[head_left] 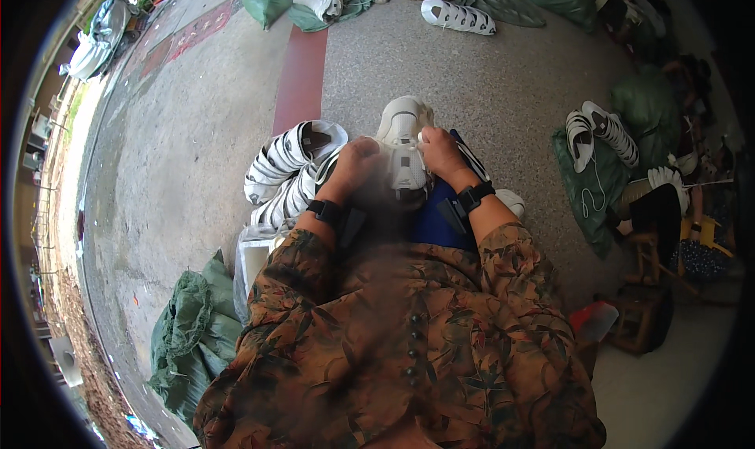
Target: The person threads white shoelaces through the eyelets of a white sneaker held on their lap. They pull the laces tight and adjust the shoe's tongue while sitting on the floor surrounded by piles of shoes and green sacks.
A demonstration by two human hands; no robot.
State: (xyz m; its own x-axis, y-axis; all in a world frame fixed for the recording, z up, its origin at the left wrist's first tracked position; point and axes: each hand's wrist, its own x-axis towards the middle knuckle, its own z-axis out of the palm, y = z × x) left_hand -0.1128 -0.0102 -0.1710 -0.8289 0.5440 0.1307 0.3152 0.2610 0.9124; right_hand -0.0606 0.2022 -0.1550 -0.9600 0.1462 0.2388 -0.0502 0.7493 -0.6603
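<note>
A white sneaker [406, 117] with a pale mesh upper and grey trim sits in front of my lap, its toe pointing away from me. My left hand [358, 164] is closed beside the left of its lacing area; a dark smear blurs that side, and what the fingers pinch is hidden. On the other side, my right hand [443, 153] has its fingertips pinched at the sneaker's upper edge, where a pale shoelace [423, 137] seems to run into them. Dark blue cloth [443, 217] lies beneath my right forearm.
Left of my hands lie stacked white shoes with dark bands [279, 162]. A green sack [197, 327] slumps at lower left. To the right, more shoes [602, 134] rest on green sacking [570, 185], near wooden stools [641, 315] and another person. Further shoes [458, 16] lie ahead.
</note>
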